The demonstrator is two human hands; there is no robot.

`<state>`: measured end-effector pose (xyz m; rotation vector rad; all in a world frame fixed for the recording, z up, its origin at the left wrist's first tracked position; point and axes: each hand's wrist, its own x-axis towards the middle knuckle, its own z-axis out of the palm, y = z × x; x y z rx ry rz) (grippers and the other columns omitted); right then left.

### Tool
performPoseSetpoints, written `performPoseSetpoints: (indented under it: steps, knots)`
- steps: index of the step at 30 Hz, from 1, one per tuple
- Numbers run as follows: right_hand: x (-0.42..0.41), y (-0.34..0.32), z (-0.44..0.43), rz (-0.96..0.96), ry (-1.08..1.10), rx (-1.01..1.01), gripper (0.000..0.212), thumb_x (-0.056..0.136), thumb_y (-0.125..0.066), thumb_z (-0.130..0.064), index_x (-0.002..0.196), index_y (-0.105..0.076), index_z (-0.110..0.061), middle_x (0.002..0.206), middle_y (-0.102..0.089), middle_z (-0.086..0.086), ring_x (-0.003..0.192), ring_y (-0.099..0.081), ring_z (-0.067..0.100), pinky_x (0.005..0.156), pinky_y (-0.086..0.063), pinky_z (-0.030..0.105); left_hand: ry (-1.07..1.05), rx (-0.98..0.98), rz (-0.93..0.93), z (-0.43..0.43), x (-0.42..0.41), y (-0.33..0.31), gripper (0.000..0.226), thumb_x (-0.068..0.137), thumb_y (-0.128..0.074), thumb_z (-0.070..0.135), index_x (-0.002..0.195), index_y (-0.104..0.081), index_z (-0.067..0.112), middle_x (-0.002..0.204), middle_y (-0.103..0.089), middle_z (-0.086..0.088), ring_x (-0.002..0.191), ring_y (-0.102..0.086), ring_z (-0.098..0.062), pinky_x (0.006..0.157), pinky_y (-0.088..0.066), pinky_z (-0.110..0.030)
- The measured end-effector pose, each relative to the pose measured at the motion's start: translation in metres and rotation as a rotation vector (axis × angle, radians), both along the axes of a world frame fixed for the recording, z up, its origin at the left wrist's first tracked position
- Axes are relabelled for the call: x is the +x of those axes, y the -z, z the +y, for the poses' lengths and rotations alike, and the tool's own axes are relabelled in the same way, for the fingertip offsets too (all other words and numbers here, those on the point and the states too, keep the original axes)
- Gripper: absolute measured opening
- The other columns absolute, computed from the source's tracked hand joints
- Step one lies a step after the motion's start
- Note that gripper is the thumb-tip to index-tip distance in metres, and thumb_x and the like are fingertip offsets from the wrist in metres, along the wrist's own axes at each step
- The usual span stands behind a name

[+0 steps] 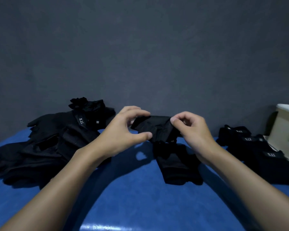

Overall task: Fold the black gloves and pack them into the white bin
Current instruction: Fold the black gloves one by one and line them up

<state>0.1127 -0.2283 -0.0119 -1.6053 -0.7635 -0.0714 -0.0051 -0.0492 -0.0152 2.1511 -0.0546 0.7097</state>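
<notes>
A black glove (154,128) hangs in the air between my two hands above the blue table (128,189). My left hand (123,130) pinches its left edge between thumb and fingers. My right hand (192,130) pinches its right edge, fingers curled. Below it another black glove (175,165) lies flat on the table. A loose pile of black gloves (57,142) lies at the left. At the far right edge stands the white bin (285,127), only partly in view.
A row of folded black gloves with white 5.11 labels (257,147) lies at the right, beside the bin. A dark grey wall (140,55) rises behind the table. Bare blue surface shows between my forearms.
</notes>
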Motion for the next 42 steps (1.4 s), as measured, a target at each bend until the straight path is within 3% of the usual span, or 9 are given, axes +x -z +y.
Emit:
performPoseSetpoints:
  steps: [5,10,13,16,21,26,30,35,42]
  knots:
    - [-0.006,0.005,-0.024,0.238,-0.027,0.076,0.016,0.092,-0.063,-0.014,0.077,-0.067,-0.014,0.072,-0.064,0.003,0.066,-0.060,0.012,0.059,-0.047,0.026,0.077,0.052,0.003,-0.018,0.005,0.003,0.054,0.072,-0.086,0.024,0.121,-0.065,0.033,0.126,-0.057,0.017,0.118,-0.056,-0.001,0.102,-0.046,-0.026]
    - [-0.006,0.011,-0.041,0.405,-0.133,0.129,0.013,0.094,-0.060,-0.012,0.084,-0.068,-0.013,0.077,-0.065,0.004,0.068,-0.062,0.011,0.055,-0.051,0.026,0.013,-0.087,-0.104,-0.037,0.013,0.002,0.015,0.081,-0.077,0.021,0.096,-0.075,0.020,0.096,-0.073,0.001,0.089,-0.070,-0.014,0.083,-0.056,-0.041]
    - [-0.001,0.014,-0.052,0.399,-0.275,0.101,0.015,0.092,-0.058,-0.006,0.103,-0.066,-0.014,0.098,-0.071,0.003,0.088,-0.066,0.012,0.075,-0.053,0.034,-0.029,-0.191,-0.141,-0.048,0.018,0.000,0.018,0.090,-0.072,0.019,0.077,-0.070,0.007,0.069,-0.068,-0.006,0.065,-0.061,-0.011,0.062,-0.051,-0.035]
    - [0.001,0.016,-0.059,0.251,-0.400,0.017,0.043,0.078,-0.060,0.002,0.115,-0.062,-0.019,0.105,-0.069,-0.002,0.094,-0.065,0.009,0.076,-0.053,0.024,-0.103,-0.295,-0.135,-0.054,0.025,0.001,0.029,0.092,-0.069,0.021,0.067,-0.063,0.007,0.054,-0.054,0.009,0.052,-0.049,-0.003,0.049,-0.039,-0.018]
    - [-0.003,0.020,-0.049,-0.069,-0.161,-0.050,0.025,0.083,-0.073,-0.004,0.103,-0.066,-0.016,0.097,-0.070,0.001,0.093,-0.066,0.011,0.084,-0.050,0.025,-0.133,-0.347,-0.106,-0.060,0.032,0.002,0.030,0.090,-0.071,0.029,0.076,-0.067,0.003,0.065,-0.065,0.000,0.062,-0.061,-0.010,0.058,-0.048,-0.026]
    - [-0.002,0.021,-0.046,-0.023,-0.105,0.059,0.008,0.090,-0.065,-0.006,0.092,-0.066,-0.014,0.075,-0.066,-0.004,0.075,-0.063,0.010,0.076,-0.055,0.032,-0.106,-0.433,-0.031,-0.060,0.032,0.007,0.033,0.089,-0.069,0.035,0.091,-0.070,0.002,0.089,-0.075,-0.014,0.081,-0.071,-0.020,0.076,-0.058,-0.043]
    - [0.002,0.025,-0.047,-0.003,-0.066,0.031,0.016,0.091,-0.065,-0.012,0.095,-0.054,-0.023,0.068,-0.060,0.001,0.066,-0.056,0.014,0.068,-0.049,0.029,-0.072,-0.462,0.020,-0.056,0.031,0.017,0.018,0.091,-0.069,0.028,0.099,-0.072,0.012,0.094,-0.075,-0.010,0.087,-0.073,-0.019,0.081,-0.060,-0.038]
    - [0.007,0.031,-0.049,-0.102,-0.014,-0.031,0.022,0.091,-0.064,-0.009,0.084,-0.047,-0.021,0.073,-0.051,-0.008,0.064,-0.048,0.003,0.063,-0.041,0.016,-0.135,-0.451,0.008,-0.057,0.029,0.023,0.026,0.092,-0.067,0.014,0.107,-0.046,0.015,0.070,-0.065,-0.002,0.049,-0.052,-0.006,0.053,-0.046,-0.024]
    - [0.010,0.026,-0.058,-0.103,-0.056,-0.160,0.028,0.085,-0.072,-0.010,0.103,-0.066,-0.031,0.102,-0.067,-0.011,0.094,-0.066,0.015,0.088,-0.054,0.030,-0.120,-0.376,0.006,-0.060,0.024,0.019,0.023,0.088,-0.071,0.007,0.107,-0.069,0.020,0.109,-0.068,0.003,0.089,-0.070,-0.037,0.076,-0.061,-0.049]
